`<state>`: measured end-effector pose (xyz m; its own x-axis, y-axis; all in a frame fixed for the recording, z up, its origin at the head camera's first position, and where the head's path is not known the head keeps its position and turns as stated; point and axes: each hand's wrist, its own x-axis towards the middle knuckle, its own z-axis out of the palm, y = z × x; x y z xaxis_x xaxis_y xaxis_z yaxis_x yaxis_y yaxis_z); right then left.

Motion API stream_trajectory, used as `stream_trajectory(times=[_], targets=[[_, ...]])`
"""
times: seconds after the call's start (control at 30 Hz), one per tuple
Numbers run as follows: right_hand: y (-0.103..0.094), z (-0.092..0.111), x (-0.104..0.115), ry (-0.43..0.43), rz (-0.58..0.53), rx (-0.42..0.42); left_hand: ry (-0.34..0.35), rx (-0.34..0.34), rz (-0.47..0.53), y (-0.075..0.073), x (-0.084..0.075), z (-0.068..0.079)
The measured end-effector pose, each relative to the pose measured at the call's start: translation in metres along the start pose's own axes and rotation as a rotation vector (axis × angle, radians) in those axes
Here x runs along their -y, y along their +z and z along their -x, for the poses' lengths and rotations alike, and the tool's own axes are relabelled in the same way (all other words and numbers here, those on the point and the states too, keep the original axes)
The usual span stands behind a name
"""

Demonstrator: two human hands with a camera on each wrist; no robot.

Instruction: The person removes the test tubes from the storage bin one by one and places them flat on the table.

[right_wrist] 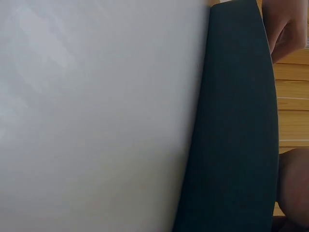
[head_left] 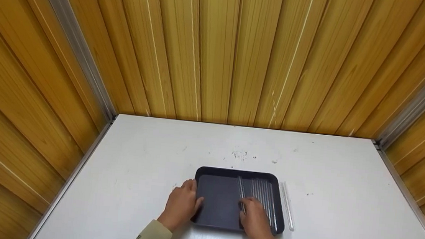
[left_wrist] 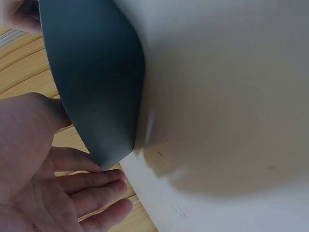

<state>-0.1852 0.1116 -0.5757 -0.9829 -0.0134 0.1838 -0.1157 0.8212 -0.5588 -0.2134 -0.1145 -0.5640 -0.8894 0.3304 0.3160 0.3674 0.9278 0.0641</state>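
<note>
A dark rectangular baking tray point(head_left: 219, 201) lies on the white table. My left hand point(head_left: 182, 201) holds its left side, the thumb over the rim and the fingers outside; in the left wrist view, fingers point(left_wrist: 91, 186) touch the outer wall near a corner. Inside the tray, my right hand point(head_left: 254, 217) pinches a clear tube point(head_left: 241, 185) between thumb and fingers. More clear tubes point(head_left: 264, 189) lie side by side along the tray's right part, partly hidden by this hand. In the right wrist view, the tray wall point(right_wrist: 236, 121) hides most of the hand.
Just outside the tray's right side, clear tubing point(head_left: 287, 207) lies on the white table point(head_left: 343, 208). Dark marks point(head_left: 239, 154) dot the surface behind the tray. Wood-patterned panels point(head_left: 218, 58) stand at the back and both sides.
</note>
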Motion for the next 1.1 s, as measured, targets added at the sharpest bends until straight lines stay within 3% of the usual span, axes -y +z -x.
stream_trajectory(times=[0.63,1.1], targets=[[-0.009,0.000,-0.001,0.070,-0.237,0.016,0.013,-0.015,-0.020,-0.003,-0.001,-0.001],[-0.022,0.001,-0.001,0.127,-0.218,-0.066,0.022,-0.035,-0.032,-0.001,-0.003,-0.001]])
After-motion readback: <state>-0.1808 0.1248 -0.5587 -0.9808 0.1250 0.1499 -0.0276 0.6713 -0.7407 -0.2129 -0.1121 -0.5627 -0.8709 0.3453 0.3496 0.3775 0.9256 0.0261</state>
